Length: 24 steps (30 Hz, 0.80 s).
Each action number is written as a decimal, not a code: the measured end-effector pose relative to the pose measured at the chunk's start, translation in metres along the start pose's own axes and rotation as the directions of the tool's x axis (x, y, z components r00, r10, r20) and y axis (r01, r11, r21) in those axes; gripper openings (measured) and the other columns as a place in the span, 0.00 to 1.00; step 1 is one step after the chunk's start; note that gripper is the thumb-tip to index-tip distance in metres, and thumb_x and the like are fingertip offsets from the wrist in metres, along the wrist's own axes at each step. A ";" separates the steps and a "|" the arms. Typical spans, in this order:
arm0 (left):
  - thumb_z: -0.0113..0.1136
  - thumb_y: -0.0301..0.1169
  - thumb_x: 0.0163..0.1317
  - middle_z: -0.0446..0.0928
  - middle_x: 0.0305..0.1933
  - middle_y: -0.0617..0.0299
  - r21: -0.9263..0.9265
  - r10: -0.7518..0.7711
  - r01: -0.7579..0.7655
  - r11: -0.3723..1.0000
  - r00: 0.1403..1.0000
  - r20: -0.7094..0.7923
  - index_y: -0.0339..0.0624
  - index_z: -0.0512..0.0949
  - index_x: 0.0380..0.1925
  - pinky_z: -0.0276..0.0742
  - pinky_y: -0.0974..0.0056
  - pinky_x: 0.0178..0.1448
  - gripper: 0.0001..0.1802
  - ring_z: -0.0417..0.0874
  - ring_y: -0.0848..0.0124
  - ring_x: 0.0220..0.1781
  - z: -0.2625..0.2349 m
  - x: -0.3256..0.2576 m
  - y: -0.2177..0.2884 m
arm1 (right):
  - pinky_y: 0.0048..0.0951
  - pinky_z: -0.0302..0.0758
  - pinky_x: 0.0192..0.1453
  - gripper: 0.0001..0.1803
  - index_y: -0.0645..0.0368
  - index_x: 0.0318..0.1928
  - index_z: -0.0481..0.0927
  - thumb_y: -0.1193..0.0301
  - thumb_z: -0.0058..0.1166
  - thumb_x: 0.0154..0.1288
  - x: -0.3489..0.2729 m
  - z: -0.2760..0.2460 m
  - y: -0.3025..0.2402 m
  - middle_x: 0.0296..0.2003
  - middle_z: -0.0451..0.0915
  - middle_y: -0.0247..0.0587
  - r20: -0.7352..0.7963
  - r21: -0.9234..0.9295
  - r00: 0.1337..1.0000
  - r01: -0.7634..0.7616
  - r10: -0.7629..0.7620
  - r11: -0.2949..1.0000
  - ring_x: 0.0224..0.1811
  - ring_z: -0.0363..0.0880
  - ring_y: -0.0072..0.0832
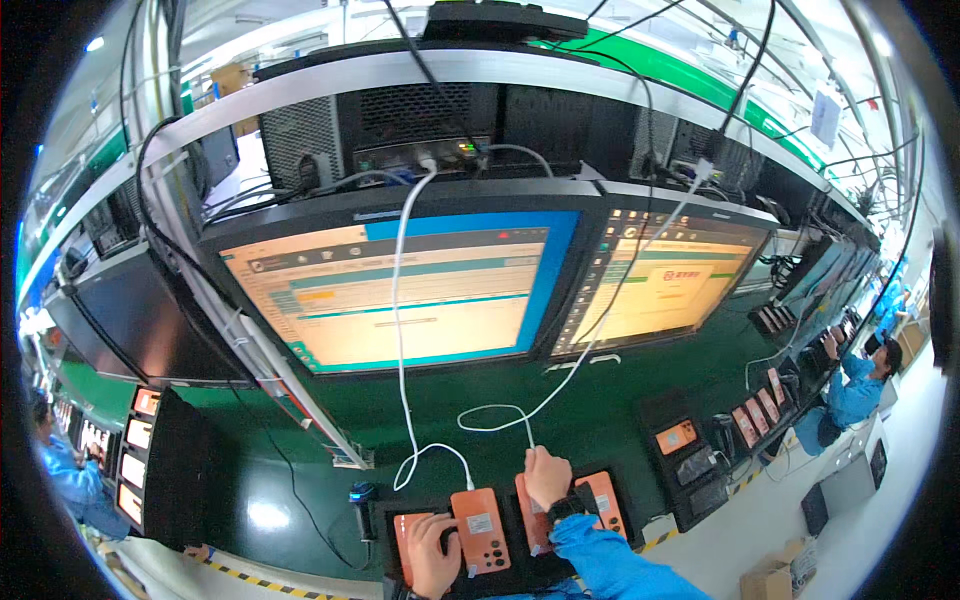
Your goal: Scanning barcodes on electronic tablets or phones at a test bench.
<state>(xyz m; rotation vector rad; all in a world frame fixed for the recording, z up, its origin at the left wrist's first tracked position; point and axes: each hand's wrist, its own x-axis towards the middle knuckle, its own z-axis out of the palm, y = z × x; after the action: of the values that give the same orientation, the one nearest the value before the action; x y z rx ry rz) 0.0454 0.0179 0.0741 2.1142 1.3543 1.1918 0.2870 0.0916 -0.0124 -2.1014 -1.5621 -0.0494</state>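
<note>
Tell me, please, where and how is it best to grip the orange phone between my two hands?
Probably by the middle of its long edges, from above: the orange phone lies back up, with the white cable plugged into its far end and the camera lenses at its near end.

A dark green workbench (250, 475) (glossy, with a white glare) spreads at seven o'clock; pale floor (850, 540) lies at four, and a ceiling lamp (95, 44) shines at ten.

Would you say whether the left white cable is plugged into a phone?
Plugged in: the white cable meets the orange phone at its top.
</note>
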 end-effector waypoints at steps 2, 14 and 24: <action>0.59 0.21 0.50 0.79 0.39 0.50 0.010 -0.032 0.032 0.999 0.999 -0.021 0.40 0.80 0.33 0.65 0.50 0.62 0.09 0.77 0.49 0.46 -0.010 -0.008 0.002 | 0.50 0.72 0.38 0.12 0.55 0.28 0.74 0.64 0.45 0.68 -0.003 -0.011 -0.011 0.20 0.79 0.47 0.118 0.015 0.989 -0.094 0.092 0.995 0.25 0.79 0.47; 0.58 0.26 0.54 0.72 0.43 0.46 0.145 -0.607 0.632 0.761 0.773 -0.183 0.32 0.71 0.46 0.70 0.54 0.51 0.18 0.74 0.50 0.45 -0.024 -0.086 -0.051 | 0.39 0.68 0.56 0.14 0.64 0.47 0.75 0.69 0.37 0.73 -0.068 -0.108 0.097 0.45 0.76 0.52 -0.088 0.435 0.961 -0.200 0.262 0.878 0.50 0.73 0.45; 0.57 0.31 0.61 0.73 0.38 0.46 0.287 -0.641 0.691 0.664 0.723 -0.258 0.30 0.72 0.42 0.70 0.53 0.43 0.15 0.75 0.50 0.39 -0.020 -0.082 -0.041 | 0.32 0.66 0.31 0.19 0.63 0.38 0.69 0.69 0.64 0.51 -0.103 -0.115 0.153 0.27 0.67 0.38 0.202 0.476 0.900 -0.435 0.386 0.765 0.27 0.66 0.30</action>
<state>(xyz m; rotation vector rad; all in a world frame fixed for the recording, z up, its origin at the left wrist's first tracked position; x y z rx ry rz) -0.0089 -0.0362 0.0203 1.4665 2.3010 0.8040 0.4212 -0.0787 -0.0045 -1.9654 -0.9700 0.5688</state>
